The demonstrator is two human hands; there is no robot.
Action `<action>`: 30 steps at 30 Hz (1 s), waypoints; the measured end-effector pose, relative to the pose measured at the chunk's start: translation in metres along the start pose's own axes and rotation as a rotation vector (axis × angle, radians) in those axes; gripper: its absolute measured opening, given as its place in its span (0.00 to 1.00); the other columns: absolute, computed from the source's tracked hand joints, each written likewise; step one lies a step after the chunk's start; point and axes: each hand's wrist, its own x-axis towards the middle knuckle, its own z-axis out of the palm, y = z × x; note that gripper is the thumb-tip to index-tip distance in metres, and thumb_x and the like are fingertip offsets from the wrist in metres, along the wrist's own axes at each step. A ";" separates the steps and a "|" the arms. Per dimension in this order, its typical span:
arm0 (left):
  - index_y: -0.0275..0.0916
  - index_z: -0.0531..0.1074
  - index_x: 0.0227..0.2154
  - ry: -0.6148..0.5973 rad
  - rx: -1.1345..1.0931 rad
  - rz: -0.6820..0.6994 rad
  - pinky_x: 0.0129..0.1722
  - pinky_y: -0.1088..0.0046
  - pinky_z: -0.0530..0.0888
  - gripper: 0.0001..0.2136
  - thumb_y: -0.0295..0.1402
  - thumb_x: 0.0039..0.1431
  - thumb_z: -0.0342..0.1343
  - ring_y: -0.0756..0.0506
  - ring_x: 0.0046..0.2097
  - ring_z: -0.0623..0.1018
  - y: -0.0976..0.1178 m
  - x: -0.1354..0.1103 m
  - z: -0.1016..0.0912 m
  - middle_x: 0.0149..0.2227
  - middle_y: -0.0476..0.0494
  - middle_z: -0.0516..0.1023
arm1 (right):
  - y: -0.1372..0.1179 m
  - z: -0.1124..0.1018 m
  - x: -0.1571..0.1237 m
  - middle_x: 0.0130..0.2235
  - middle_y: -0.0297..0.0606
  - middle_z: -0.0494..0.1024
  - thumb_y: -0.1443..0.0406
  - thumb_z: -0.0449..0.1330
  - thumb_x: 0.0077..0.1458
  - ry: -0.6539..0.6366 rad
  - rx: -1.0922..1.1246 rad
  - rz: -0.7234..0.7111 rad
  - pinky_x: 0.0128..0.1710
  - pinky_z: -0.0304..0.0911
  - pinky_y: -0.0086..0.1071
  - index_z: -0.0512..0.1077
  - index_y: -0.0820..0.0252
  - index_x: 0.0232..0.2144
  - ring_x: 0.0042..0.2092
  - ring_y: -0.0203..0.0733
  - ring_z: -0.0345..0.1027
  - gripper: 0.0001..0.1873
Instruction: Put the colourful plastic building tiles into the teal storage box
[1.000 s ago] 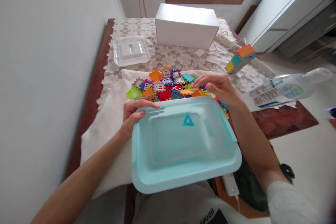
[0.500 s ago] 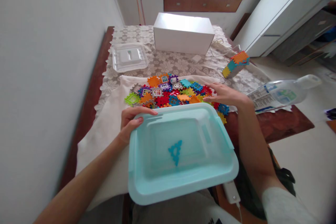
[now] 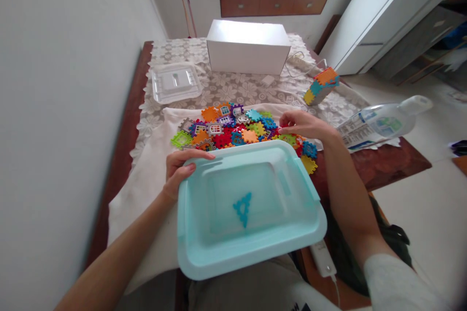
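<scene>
My left hand (image 3: 181, 167) grips the far left corner of a pale turquoise plastic bin (image 3: 251, 265), thumb and fingers on its rim. The bin tilts toward me, and inside lies one blue triangular toothed piece (image 3: 242, 209). Behind it is a pile of colourful interlocking plastic blocks (image 3: 222, 141), some with window frames. At the pile's right side my right hand (image 3: 302, 124) has its fingers curled together around a red interlocking block (image 3: 282, 131), which they mostly hide.
A white box (image 3: 248, 56) stands at the back, with a clear lid (image 3: 176, 82) to its left. On the right are an assembled block structure (image 3: 321, 86) and a large clear bottle (image 3: 383, 119). A white cloth (image 3: 146, 194) lies under the pile; a power strip (image 3: 323, 258) is by the bin.
My right hand's outstretched fingers have curled in and closed at the pile's right side. My left hand keeps its hold on the bin. The view has shifted slightly.
</scene>
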 end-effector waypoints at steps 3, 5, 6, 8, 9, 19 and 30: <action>0.41 0.94 0.37 -0.001 -0.004 -0.005 0.31 0.67 0.72 0.16 0.38 0.57 0.61 0.42 0.32 0.80 -0.002 -0.001 0.000 0.33 0.41 0.91 | -0.003 0.003 0.003 0.33 0.38 0.81 0.47 0.75 0.54 0.146 0.102 -0.039 0.33 0.66 0.37 0.81 0.57 0.34 0.33 0.43 0.70 0.21; 0.42 0.94 0.38 0.010 0.008 0.002 0.33 0.66 0.75 0.16 0.38 0.58 0.61 0.41 0.34 0.82 -0.005 -0.002 -0.001 0.36 0.40 0.92 | -0.010 0.005 0.005 0.31 0.36 0.80 0.46 0.78 0.53 0.315 0.201 -0.092 0.31 0.65 0.35 0.80 0.56 0.33 0.32 0.41 0.69 0.22; 0.42 0.94 0.38 0.010 0.017 0.003 0.34 0.65 0.76 0.16 0.39 0.58 0.61 0.40 0.35 0.82 -0.006 -0.003 -0.001 0.37 0.40 0.92 | -0.016 0.007 0.005 0.31 0.35 0.79 0.46 0.80 0.52 0.385 0.273 -0.127 0.30 0.65 0.34 0.79 0.55 0.33 0.31 0.39 0.68 0.24; 0.42 0.94 0.38 0.005 0.028 0.001 0.35 0.64 0.77 0.16 0.39 0.58 0.61 0.39 0.36 0.82 -0.006 -0.003 -0.001 0.37 0.39 0.92 | -0.032 0.009 0.001 0.30 0.31 0.78 0.43 0.82 0.52 0.471 0.438 -0.214 0.29 0.67 0.33 0.78 0.54 0.35 0.29 0.37 0.68 0.27; 0.42 0.94 0.38 0.007 0.028 -0.003 0.34 0.64 0.77 0.17 0.39 0.58 0.60 0.39 0.36 0.82 -0.006 -0.003 -0.001 0.37 0.39 0.92 | -0.041 0.010 -0.003 0.31 0.31 0.78 0.40 0.81 0.52 0.480 0.506 -0.258 0.29 0.70 0.33 0.78 0.53 0.36 0.29 0.38 0.70 0.29; 0.40 0.94 0.35 -0.018 -0.012 -0.011 0.29 0.66 0.73 0.16 0.41 0.54 0.63 0.40 0.30 0.82 0.004 0.004 0.003 0.33 0.39 0.91 | -0.003 0.049 -0.125 0.78 0.44 0.71 0.51 0.63 0.78 0.377 -0.026 -0.204 0.81 0.60 0.63 0.71 0.40 0.75 0.80 0.61 0.63 0.28; 0.40 0.93 0.34 0.011 -0.018 -0.028 0.28 0.65 0.72 0.16 0.42 0.55 0.62 0.41 0.28 0.78 0.008 0.002 0.007 0.29 0.40 0.88 | 0.061 0.067 -0.115 0.78 0.45 0.70 0.58 0.69 0.68 0.222 -0.405 -0.271 0.75 0.65 0.70 0.63 0.36 0.81 0.76 0.70 0.64 0.43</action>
